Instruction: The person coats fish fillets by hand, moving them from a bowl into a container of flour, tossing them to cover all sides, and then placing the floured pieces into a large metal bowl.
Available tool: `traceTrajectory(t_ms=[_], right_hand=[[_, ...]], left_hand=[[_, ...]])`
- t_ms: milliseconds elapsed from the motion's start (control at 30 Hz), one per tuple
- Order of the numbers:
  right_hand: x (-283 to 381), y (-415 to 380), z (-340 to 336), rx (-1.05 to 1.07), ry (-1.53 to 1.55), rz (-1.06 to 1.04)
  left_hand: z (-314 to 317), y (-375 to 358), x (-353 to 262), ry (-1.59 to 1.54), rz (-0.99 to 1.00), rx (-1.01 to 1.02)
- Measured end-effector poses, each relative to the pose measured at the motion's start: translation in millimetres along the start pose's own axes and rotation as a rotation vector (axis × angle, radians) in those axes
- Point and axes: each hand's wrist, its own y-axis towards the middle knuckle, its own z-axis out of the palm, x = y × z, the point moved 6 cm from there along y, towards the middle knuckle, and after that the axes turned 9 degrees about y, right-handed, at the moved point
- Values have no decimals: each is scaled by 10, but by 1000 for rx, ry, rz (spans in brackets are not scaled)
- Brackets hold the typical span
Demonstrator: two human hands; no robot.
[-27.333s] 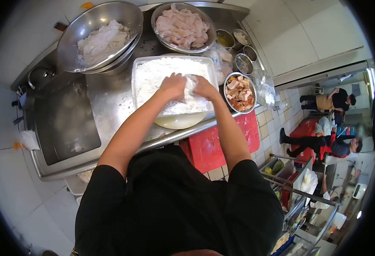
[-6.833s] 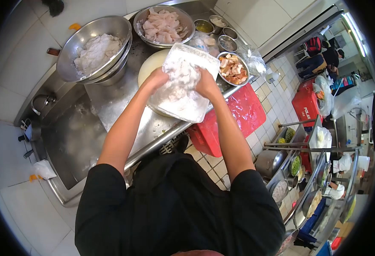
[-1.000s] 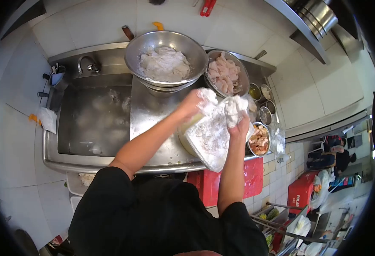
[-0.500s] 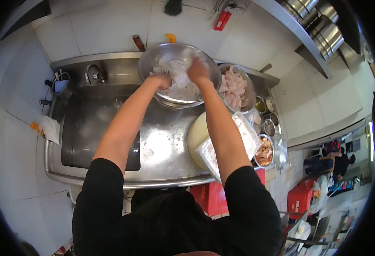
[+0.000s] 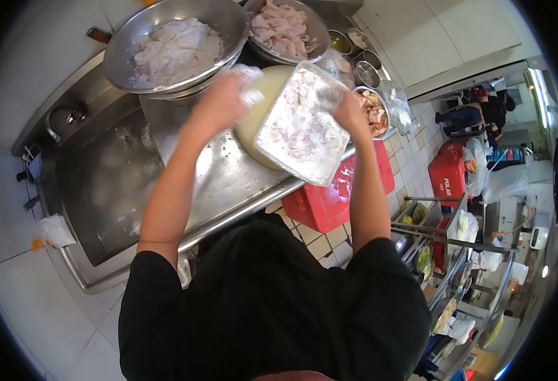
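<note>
Flour coats the fingers of my left hand (image 5: 228,98), which hovers left of a white rectangular tub (image 5: 277,114); motion smears them. My right hand (image 5: 345,108) is over the tub's right side, its floury fingertips blurred too. White flour with lumps (image 5: 301,120) fills the tub, which rests tilted on a round container of pale yellowish liquid (image 5: 250,130). Upper left, a large steel bowl (image 5: 117,60) holds flour-coated pieces (image 5: 180,51). Beside it, a colander (image 5: 320,38) contains pale raw meat strips (image 5: 282,28).
A sink (image 5: 101,184) with a faucet (image 5: 53,124) lies at left. Small bowls (image 5: 341,42) and a bowl of browned pieces (image 5: 374,114) stand at right. A red cooler (image 5: 326,206) is below the counter edge. People (image 5: 482,111) are in the background.
The view has turned right. Both hands have left the large steel bowl and moved over to the white tub's area.
</note>
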Motion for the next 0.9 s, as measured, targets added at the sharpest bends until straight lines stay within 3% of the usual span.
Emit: traceTrajectory(t_ms=[33,100,133,167,233,367,500,633,800,900], right_hand=[[-276,-178,67,44,-8,44],[-340,-550,228,37,-177,-64],[-560,-651,368,-1,-313,-55],[-471,-721,458,114,-358,63],[-679,-688,687,79,-339,96],[-742,-511,639,-135,-290,2],[-989,-212,263,-367,103,-129],[-814,-118,-87,-46,79,-11],[-919,-174,-186,-48,-65,53],[-995,-203,-169,-49,-8,62]], left_hand=[[341,42,-144,100,134,17],[1188,153,-163,61,54,420],[1484,163,-158,151,75,470],[1723,148,-145,244,97,522],[1905,162,-159,295,41,478],[2027,387,-104,179,-61,287],[1980,603,-89,-139,-201,228],[1938,729,78,-120,-280,295],[1615,621,-53,106,-404,297],[1650,503,-43,158,-329,322]])
